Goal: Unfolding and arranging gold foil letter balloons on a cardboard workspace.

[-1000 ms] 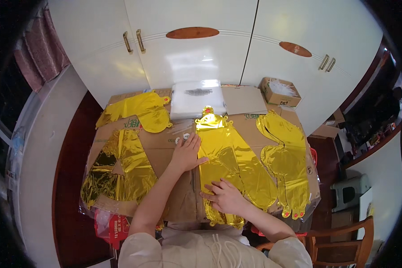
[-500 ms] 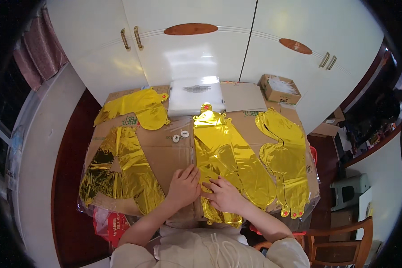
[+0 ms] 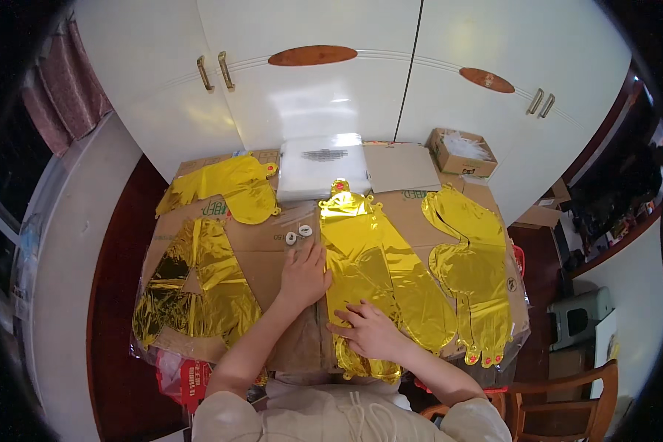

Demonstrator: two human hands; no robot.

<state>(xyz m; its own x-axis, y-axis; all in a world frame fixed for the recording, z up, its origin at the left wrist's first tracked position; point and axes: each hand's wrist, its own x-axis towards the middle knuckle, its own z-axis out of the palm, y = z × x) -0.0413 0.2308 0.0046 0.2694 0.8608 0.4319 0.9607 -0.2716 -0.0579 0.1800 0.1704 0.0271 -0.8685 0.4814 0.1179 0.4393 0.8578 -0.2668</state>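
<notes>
A flat, uninflated gold foil balloon (image 3: 357, 250) lies in front of me, running from the near table edge up toward the back. My right hand (image 3: 366, 331) rests on its lower part with the fingers spread. My left hand (image 3: 305, 274) lies beside the balloon's left edge, fingers stretched forward over the cardboard. Just beyond those fingertips are two small white rolls, a left one (image 3: 291, 238) and a right one (image 3: 305, 230); whether the fingers touch them I cannot tell. More flat gold balloons lie around: one at near left (image 3: 225, 276), one at far left (image 3: 247, 193), one at right (image 3: 479, 254).
Brown cardboard (image 3: 261, 247) covers the table. At the back stand a stack of clear plastic bags (image 3: 323, 173), a cardboard sheet (image 3: 401, 168) and a small box (image 3: 462, 155) of white strips. White cabinets (image 3: 331, 96) rise behind. A wooden chair (image 3: 604, 390) stands at near right.
My left hand has moved forward, away from my right hand and toward the white rolls. My right hand stays on the balloon, with its fingers a little more spread.
</notes>
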